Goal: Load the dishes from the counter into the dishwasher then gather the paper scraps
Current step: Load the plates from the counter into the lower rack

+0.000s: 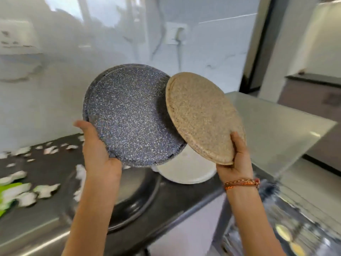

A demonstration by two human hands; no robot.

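Two plates held up above the worktop [166, 206], tilted toward the camera. Blue speckled plate [127, 115] in the left hand [97, 154], gripped at its lower left rim: thumb [83, 126] laid along the edge, remaining fingers hidden behind the plate, so spread or pressed together cannot be told. Beige speckled plate [203, 115] in the right hand [238, 159], pinched at its lower right rim between thumb [237, 143] in front and fingers out of sight behind. Beige rim overlapping the blue one on its right side, in front of it.

Below and behind, partly blocked by both plates: a white plate [186, 172] lying flat on the dark worktop. Under the left forearm, a large dark round pan or platter [132, 204], glossy, mostly covered by the arm. Torn white paper scraps [46, 189] scattered over the left part of the worktop, irregular and blurred, beside something bright green [7, 189] at the left edge. Braided orange and brown bracelet [241, 182] on the right wrist.

Glossy white marble-veined wall [110, 43] behind. Open dishwasher rack [287, 228] at lower right, shiny wire, blurred, with two pale round items inside. Both held plates round, shallow, matte, finely flecked.
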